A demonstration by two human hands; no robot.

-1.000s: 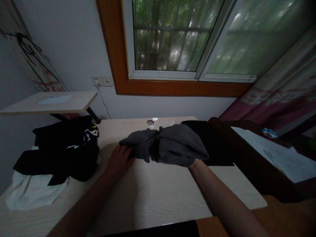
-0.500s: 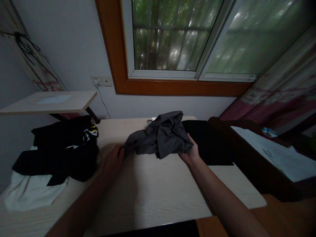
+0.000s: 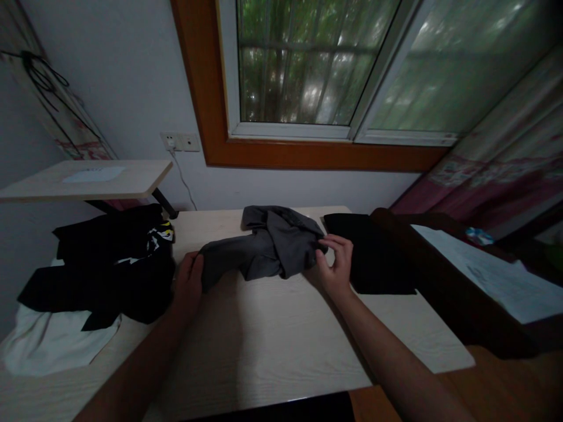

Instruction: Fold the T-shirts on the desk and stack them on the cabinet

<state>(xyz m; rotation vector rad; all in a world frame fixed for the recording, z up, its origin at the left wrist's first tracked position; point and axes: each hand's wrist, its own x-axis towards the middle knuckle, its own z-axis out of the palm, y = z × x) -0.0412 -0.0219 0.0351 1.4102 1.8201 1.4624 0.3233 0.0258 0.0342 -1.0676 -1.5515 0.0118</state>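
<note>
A crumpled dark grey garment [image 3: 281, 240] lies across the light wood table, a narrower part stretching to the left and a bunched part to the right. Its exact kind I cannot make out. My left hand [image 3: 190, 281] is closed on the garment's left end, thumb on top. At the opposite end, the curved thumb and fingers of my right hand [image 3: 336, 264] pinch the bunched edge. Just beyond my right hand rests a flat, folded black cloth [image 3: 378, 255].
Left of my hands is a pile of black clothes [image 3: 114, 269] over a white cloth [image 3: 57, 340]. A small raised shelf [image 3: 145, 181] stands behind it. A dark brown surface with a paper sheet [image 3: 488, 272] borders the table [image 3: 299, 340] on the right.
My left hand has moved left, pulling the garment's left end out longer. The bunched part has sunk flatter, and my right hand has shifted from under its edge to a fingertip pinch.
</note>
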